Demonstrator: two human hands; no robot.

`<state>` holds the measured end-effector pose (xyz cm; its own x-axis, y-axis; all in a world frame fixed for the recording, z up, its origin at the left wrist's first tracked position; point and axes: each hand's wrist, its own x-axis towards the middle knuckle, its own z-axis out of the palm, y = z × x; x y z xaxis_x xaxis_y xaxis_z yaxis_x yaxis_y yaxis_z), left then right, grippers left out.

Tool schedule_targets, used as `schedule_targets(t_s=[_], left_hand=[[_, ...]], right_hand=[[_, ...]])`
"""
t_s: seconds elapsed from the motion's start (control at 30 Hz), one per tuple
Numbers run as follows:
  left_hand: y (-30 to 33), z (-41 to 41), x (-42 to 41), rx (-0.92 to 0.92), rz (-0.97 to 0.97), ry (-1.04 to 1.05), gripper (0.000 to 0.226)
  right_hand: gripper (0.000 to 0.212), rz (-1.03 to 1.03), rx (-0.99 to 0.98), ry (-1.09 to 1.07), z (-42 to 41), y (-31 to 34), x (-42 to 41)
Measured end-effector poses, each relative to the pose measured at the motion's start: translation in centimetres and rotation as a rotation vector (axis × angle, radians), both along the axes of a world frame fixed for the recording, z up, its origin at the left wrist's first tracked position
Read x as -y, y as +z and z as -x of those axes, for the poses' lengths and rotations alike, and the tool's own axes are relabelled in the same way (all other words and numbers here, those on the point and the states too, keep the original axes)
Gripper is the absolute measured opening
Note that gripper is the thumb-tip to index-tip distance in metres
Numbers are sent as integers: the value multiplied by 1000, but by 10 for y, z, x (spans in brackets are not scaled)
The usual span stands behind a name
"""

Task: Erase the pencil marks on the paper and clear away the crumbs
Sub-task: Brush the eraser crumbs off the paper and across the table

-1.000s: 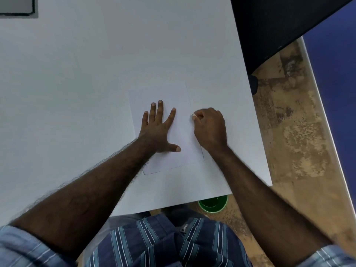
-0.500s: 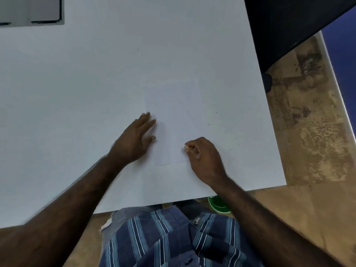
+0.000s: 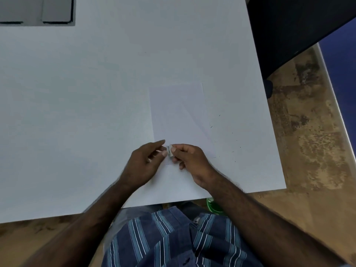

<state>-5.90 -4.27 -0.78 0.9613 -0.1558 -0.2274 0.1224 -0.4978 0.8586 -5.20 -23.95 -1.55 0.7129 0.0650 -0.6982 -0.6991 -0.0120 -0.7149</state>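
white paper [image 3: 179, 114] lies flat near the table's [image 3: 77, 112] right-front corner. my right hand [image 3: 189, 160] pinches the eraser [image 3: 170, 151] over the paper's near edge, my left hand [image 3: 146, 162] touching it, fingers loosely curled. dark crumbs [image 3: 225, 143] scattered right of the sheet; bare tabletop left.

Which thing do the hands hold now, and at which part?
The right hand pinches the small eraser by its right end; the left hand's fingertips touch its left side.
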Motion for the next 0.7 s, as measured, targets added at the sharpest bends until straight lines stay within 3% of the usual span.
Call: schedule_targets(t_s=[0.2, 0.53, 0.7], left_hand=[[2, -12, 11, 41, -38, 12, 41], [7, -41, 20, -294, 273, 66, 25], [11, -59, 66, -303, 289, -57, 12]], right_hand=[[26, -168, -74, -62, -9, -1, -8], [27, -317, -134, -157, -10, 3, 7], [22, -379, -121, -327, 2, 9, 45]])
